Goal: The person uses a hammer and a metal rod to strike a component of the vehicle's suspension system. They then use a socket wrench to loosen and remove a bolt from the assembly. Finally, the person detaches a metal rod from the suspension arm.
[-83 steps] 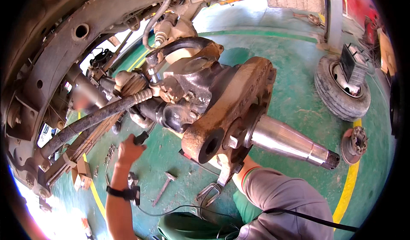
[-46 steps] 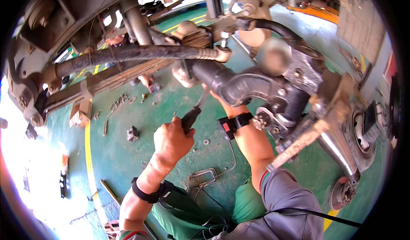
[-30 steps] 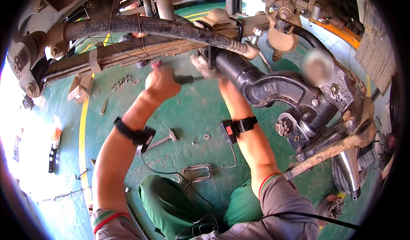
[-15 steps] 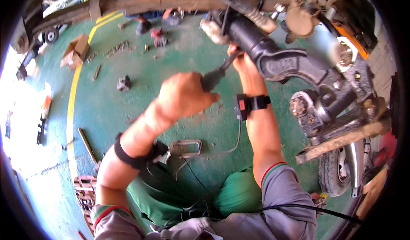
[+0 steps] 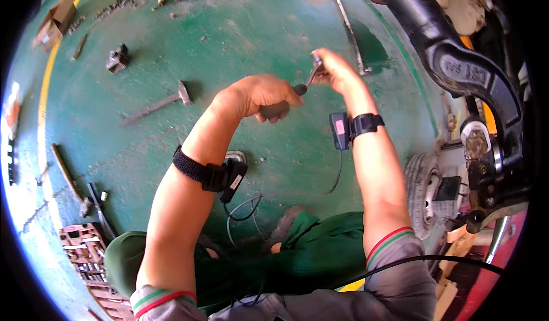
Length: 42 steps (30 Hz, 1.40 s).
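Dark-handled tool (image 5: 300, 89) held out between two hands, above the green floor (image 5: 240, 46).
The left hand (image 5: 266, 95) is clenched around the handle, fingers wrapped right over it, with the metal shaft pointing toward the right hand (image 5: 338, 74). The right hand's fingers are bent in at the shaft's far end, beside a small shiny piece; whether they grip or merely touch, I cannot tell.

Dark-handled tool (image 5: 299, 89) between the hands (image 5: 266, 97)
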Motion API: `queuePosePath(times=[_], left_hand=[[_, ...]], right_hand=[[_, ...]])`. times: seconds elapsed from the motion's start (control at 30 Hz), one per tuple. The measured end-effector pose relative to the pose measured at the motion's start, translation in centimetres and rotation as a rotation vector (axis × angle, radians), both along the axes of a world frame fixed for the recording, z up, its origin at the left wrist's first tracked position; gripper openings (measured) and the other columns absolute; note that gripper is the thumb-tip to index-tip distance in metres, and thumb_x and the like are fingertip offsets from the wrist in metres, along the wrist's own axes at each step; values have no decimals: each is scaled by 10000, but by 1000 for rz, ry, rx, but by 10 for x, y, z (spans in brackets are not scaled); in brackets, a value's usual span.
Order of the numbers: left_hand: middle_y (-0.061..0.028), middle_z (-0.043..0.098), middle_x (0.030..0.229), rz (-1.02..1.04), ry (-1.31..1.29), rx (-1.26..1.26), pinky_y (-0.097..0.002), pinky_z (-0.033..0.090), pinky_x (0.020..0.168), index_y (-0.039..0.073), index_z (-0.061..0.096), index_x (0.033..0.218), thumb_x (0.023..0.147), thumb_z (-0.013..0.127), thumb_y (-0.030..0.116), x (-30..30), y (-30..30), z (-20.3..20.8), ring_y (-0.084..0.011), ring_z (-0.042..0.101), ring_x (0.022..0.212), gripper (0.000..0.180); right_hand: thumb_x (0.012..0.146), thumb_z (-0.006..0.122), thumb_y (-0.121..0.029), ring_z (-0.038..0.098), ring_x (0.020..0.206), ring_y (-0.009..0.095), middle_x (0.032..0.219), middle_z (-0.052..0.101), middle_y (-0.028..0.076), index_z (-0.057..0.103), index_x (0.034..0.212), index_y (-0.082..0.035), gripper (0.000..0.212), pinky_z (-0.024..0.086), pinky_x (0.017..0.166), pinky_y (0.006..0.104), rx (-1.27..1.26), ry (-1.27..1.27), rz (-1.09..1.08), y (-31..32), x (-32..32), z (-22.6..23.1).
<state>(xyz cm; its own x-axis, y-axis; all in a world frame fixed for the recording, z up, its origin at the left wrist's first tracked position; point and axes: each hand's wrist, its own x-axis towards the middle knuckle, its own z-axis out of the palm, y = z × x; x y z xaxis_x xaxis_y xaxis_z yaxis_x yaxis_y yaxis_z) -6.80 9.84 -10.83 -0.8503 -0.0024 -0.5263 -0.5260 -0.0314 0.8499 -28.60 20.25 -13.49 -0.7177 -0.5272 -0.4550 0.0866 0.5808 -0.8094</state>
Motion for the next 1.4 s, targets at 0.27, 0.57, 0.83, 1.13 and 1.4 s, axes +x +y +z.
queuePosePath(times=[0.27,0.57,0.83,1.13,1.4], left_hand=[[-49,584,619,-52,-109,109,-327,345,393,80,551,763,958,557,386,-20,14,-75,-160,535,462,363],[-108,573,511,-432,-99,-221,-410,407,471,32,595,544,957,437,374,-41,25,-147,-229,535,450,559],[-106,614,581,-354,-197,-220,-400,410,425,17,623,705,911,519,328,-37,30,-136,-206,568,451,387],[-127,683,827,-385,-218,-333,-342,526,502,-44,637,1023,872,467,175,-36,23,-145,-220,664,605,315],[-130,680,1098,-452,-394,-763,-391,528,772,23,673,1088,894,522,240,-20,9,-138,-261,657,929,327]], right_hand=[[932,641,-254,696,922,213,1034,715,99,664,1090,-31,274,567,767,357,-170,100,6,15,4,17],[927,568,-102,564,1195,301,1203,642,168,603,1183,37,293,451,983,413,-1258,-430,215,10,31,154],[875,705,-290,547,1169,338,1279,597,164,586,1235,16,487,459,954,413,-1343,-394,171,17,26,159],[927,642,-342,611,1003,268,1167,653,136,610,1207,-48,407,520,840,423,-1405,-486,155,6,26,156],[935,650,-365,622,1077,260,1235,641,91,599,1258,-108,416,542,867,423,-1492,-341,332,0,20,138]])
